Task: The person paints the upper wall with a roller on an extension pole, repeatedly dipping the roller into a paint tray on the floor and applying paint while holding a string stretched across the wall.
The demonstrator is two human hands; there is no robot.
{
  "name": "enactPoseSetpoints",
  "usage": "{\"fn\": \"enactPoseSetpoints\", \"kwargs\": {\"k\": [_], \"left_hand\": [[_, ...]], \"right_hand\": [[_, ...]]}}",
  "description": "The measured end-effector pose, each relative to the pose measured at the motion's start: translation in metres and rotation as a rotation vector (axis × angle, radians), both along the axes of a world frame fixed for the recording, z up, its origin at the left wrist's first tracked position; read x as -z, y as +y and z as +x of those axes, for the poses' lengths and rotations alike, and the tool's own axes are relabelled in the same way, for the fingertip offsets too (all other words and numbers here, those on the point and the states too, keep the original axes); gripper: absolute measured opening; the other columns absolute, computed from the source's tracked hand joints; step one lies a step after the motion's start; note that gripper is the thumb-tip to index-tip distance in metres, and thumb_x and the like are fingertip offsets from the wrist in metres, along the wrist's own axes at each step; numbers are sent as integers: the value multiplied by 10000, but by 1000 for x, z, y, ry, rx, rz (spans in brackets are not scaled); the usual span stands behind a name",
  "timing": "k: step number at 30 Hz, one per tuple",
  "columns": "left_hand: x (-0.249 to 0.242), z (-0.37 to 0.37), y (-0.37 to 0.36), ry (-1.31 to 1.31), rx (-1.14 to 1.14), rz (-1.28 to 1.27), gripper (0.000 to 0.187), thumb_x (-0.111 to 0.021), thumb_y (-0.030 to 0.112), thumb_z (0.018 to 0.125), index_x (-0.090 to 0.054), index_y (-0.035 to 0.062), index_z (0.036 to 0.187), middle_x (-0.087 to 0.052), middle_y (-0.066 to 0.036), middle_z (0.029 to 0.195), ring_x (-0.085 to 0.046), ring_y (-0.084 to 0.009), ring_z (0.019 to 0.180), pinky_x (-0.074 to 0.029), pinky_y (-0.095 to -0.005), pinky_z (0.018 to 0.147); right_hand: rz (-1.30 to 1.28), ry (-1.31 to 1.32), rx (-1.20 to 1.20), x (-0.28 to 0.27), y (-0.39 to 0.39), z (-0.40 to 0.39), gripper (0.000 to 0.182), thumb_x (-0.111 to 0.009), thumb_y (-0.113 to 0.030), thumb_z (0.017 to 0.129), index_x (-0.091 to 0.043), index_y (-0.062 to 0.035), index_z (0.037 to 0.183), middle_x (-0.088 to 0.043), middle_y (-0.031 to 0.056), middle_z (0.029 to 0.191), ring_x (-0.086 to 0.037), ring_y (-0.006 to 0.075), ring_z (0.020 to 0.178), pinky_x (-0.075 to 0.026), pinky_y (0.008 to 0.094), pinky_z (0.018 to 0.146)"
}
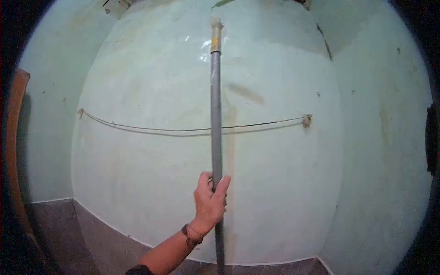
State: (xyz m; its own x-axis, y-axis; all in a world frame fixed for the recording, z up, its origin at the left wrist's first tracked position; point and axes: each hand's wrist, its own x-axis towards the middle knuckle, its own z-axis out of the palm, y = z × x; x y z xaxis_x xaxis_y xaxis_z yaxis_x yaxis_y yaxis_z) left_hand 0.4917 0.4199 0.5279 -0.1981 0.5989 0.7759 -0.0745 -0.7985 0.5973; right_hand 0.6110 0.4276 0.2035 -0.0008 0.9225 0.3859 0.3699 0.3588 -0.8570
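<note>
My left hand (211,199) reaches in from the lower left, a dark beaded bracelet on its wrist. Its fingers are wrapped round a long grey pole (216,105), held nearly upright in front of the wall. Yellowish tape or a sleeve (216,39) covers the pole's upper end. Just above that end, a thin bent wire leads towards a green piece (224,2), largely cut off by the frame's top edge; I cannot make out its kind. The pole's lower end runs out of view at the bottom. My right hand is not in view.
A pale green wall (160,183) with stains and shiny patches fills the middle. A sagging cord (169,130) crosses it behind the pole, fixed at both ends. Dark tiling (105,231) lines the wall's base. A brown wooden edge (18,137) stands far left, a dark object (431,140) far right.
</note>
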Motion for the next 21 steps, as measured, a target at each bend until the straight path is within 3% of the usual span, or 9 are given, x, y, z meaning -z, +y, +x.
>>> {"fn": "enactPoseSetpoints", "kwargs": {"k": [4, 6, 9, 11, 13, 14, 15, 17, 21], "left_hand": [[-56, 29, 22, 178, -50, 176, 255, -553, 218, 872, -434, 16, 970, -487, -52, 624, -469, -128, 472, -409, -285, 420], [-81, 34, 55, 257, -325, 610, 399, -500, 383, 884, -461, -7, 961, -524, -123, 530, -521, -299, 489, -411, -421, 513], [-125, 27, 88, 412, -572, 596, 403, -489, 404, 875, -493, 13, 970, -604, -149, 750, -570, -325, 706, -419, -438, 623], [-147, 16, 104, 475, -995, 682, 385, -485, 398, 865, -538, 43, 1004, -542, -184, 1081, -495, -303, 1007, -382, -447, 804], [-150, -1, 136, 538, -1111, 706, 385, -511, 382, 849, -529, 51, 1045, -503, -183, 1120, -443, -307, 1051, -338, -448, 855], [-150, -8, 145, 595, -1236, 730, 398, -537, 366, 832, -520, 60, 1085, -464, -181, 1159, -391, -311, 1094, -294, -449, 907], [-148, -14, 146, 600, -1225, 733, 398, -537, 366, 832, -520, 60, 1085, -464, -181, 1159, -391, -311, 1094, -294, -449, 907], [-139, -21, 148, 834, -1161, 548, 409, -557, 376, 813, -533, 69, 1083, -426, -194, 1231, -364, -309, 1137, -264, -460, 938], [-127, -29, 153, 850, -1118, 582, 410, -534, 361, 814, -532, 63, 1095, -434, -177, 1212, -339, -308, 1174, -242, -476, 978]], "right_hand": [[113, 65, 115, -44, -18, 25, 345, -507, -365, 886, -593, -31, 893, -548, 81, 702, -500, 186, 625, -440, 348, 582], [171, 83, 173, -61, -23, 34, 342, -493, -354, 900, -588, -26, 885, -538, 86, 688, -490, 186, 609, -437, 350, 565], [288, 81, 254, -89, -23, 46, 340, -472, -337, 920, -580, -18, 873, -523, 94, 667, -475, 187, 584, -432, 353, 539], [423, 131, 167, -112, -18, 60, 340, -450, -336, 929, -567, -18, 958, -508, 91, 641, -463, 176, 548, -418, 339, 509], [421, 351, 177, -149, -37, 54, 240, -526, -257, 893, -526, -33, 809, -544, 26, 625, -518, 104, 512, -441, 268, 480], [503, 261, 236, -158, -29, 63, 280, -540, -281, 880, -524, -3, 908, -565, 70, 660, -559, 148, 565, -460, 310, 509], [582, 170, 294, -166, -20, 71, 362, -554, -306, 867, -521, 26, 1007, -586, 115, 695, -600, 192, 619, -478, 352, 539], [613, 246, 254, -219, -37, 68, 232, -502, -230, 906, -509, 3, 913, -510, 44, 570, -508, 132, 463, -412, 304, 432], [701, 245, 283, -300, -38, 72, 258, -471, -261, 927, -487, -18, 839, -457, 26, 543, -463, 104, 422, -385, 272, 398]]}}
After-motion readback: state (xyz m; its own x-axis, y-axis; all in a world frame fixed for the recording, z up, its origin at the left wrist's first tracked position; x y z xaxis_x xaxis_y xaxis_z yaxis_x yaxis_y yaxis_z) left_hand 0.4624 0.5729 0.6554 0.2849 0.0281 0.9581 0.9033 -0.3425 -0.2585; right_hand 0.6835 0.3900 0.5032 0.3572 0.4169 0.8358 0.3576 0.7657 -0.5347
